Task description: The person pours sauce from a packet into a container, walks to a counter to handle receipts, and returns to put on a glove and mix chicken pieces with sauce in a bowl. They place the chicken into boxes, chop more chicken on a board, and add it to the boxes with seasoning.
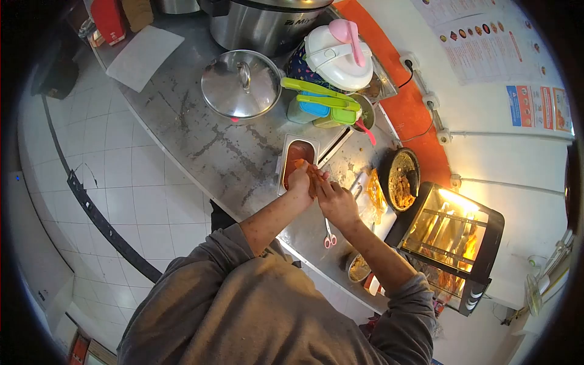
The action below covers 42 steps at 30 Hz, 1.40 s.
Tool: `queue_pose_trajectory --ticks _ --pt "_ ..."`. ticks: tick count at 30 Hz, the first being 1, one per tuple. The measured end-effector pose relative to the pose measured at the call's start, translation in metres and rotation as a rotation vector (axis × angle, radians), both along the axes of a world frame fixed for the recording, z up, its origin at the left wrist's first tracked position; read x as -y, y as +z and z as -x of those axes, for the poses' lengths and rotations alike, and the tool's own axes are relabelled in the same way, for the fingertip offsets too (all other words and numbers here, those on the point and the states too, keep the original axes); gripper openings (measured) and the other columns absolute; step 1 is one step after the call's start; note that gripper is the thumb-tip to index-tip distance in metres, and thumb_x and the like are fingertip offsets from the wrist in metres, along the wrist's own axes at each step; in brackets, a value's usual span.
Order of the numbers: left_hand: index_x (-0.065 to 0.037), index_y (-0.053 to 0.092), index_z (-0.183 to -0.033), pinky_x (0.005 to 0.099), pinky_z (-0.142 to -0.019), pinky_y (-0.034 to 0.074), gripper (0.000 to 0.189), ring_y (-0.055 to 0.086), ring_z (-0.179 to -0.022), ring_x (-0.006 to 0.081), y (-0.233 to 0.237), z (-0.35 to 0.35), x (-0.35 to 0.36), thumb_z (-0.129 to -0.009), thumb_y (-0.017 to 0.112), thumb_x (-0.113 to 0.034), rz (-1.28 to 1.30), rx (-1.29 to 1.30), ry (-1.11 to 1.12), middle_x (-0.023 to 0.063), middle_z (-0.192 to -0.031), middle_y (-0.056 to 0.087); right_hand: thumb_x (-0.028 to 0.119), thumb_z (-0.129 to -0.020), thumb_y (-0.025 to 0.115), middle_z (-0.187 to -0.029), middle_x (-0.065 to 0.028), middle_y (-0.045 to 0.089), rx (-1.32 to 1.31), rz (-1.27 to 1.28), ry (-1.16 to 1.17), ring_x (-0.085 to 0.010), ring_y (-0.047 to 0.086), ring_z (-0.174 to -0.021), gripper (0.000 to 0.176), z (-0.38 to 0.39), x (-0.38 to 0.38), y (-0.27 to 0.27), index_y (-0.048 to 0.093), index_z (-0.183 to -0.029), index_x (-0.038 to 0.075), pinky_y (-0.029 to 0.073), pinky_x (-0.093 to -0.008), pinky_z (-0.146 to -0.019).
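Both hands meet over the near right part of a rectangular metal container [317,146] with red sauce [299,151] in it. My left hand [298,182] is closed around a soft orange-red thing [313,177], its thumb side over the sauce. Gripping the same thing from the right is my right hand [336,204], fingers bent together. The fingers cover much of it, so its exact kind cannot be made out. Pink-handled scissors [330,238] lie on the metal counter [182,131], just below the right hand.
Behind the container stand a round steel lid [226,91], lidded tubs with green tongs [322,91] across them, a white-lidded pot [325,44] and a large steel cooker [249,30]. Rightward are a dark mortar [389,167], a lit warming cabinet [447,231] and a bowl [350,267].
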<state>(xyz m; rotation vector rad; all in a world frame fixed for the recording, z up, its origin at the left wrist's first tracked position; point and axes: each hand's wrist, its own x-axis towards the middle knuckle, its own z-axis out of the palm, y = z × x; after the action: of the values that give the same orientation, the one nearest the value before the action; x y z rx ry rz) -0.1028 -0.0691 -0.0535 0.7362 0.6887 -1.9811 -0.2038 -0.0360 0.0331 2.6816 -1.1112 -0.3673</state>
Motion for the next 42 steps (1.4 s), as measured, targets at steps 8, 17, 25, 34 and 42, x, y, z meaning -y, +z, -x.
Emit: queue_pose_trajectory --ticks 8,17,25,34,42 --pt "-0.006 0.051 -0.089 0.0397 -0.082 0.048 0.037 0.058 -0.08 0.0253 -0.028 -0.004 -0.001 -0.101 0.038 -0.038 0.122 -0.119 -0.027 0.0108 -0.08 0.056 0.014 -0.075 0.058 -0.092 -0.0047 0.059 0.16 -0.006 -0.108 -0.0187 0.067 -0.083 0.045 0.007 0.002 -0.018 0.057 -0.118 0.003 0.057 -0.0306 -0.06" --pt "-0.004 0.047 -0.126 0.0376 -0.101 0.038 0.043 0.05 -0.115 0.0221 0.048 -0.032 -0.043 -0.096 0.053 -0.034 0.332 0.337 -0.349 0.0093 -0.121 0.052 0.02 -0.091 0.059 -0.091 -0.0161 0.068 0.953 -0.52 -0.617 -0.0395 0.064 -0.078 0.021 0.049 0.016 -0.042 0.058 -0.109 0.01 0.052 -0.0419 -0.066" --pt "-0.007 0.053 -0.115 0.0309 -0.083 0.047 0.028 0.059 -0.099 0.0179 0.057 -0.064 -0.107 -0.098 0.049 -0.029 0.673 0.657 -0.551 0.0045 -0.1 0.058 0.015 -0.08 0.074 -0.115 -0.014 0.06 1.2 0.122 -0.639 -0.0284 0.056 -0.109 0.031 0.286 -0.03 -0.101 0.063 -0.107 0.002 0.045 -0.035 -0.093" --pt "-0.005 0.061 -0.098 0.0254 -0.067 0.047 0.019 0.061 -0.08 0.0102 0.014 0.074 -0.14 -0.094 0.059 -0.024 1.017 0.89 -1.042 0.0028 -0.086 0.065 0.007 -0.079 0.064 -0.101 -0.0227 0.058 0.852 0.009 -0.845 -0.0433 0.054 -0.099 0.026 0.366 -0.008 -0.202 0.05 -0.101 0.001 0.045 -0.0476 -0.084" --pt "-0.011 0.065 -0.1 0.0417 -0.085 0.042 0.026 0.057 -0.096 0.0251 -0.098 0.256 -0.076 -0.079 0.071 -0.025 1.319 1.842 -1.048 0.0041 -0.098 0.063 -0.003 -0.08 0.058 -0.086 -0.0181 0.061 1.229 0.263 -0.862 -0.037 0.062 -0.083 0.018 0.376 -0.015 -0.172 0.051 -0.097 0.001 0.05 -0.0405 -0.072"
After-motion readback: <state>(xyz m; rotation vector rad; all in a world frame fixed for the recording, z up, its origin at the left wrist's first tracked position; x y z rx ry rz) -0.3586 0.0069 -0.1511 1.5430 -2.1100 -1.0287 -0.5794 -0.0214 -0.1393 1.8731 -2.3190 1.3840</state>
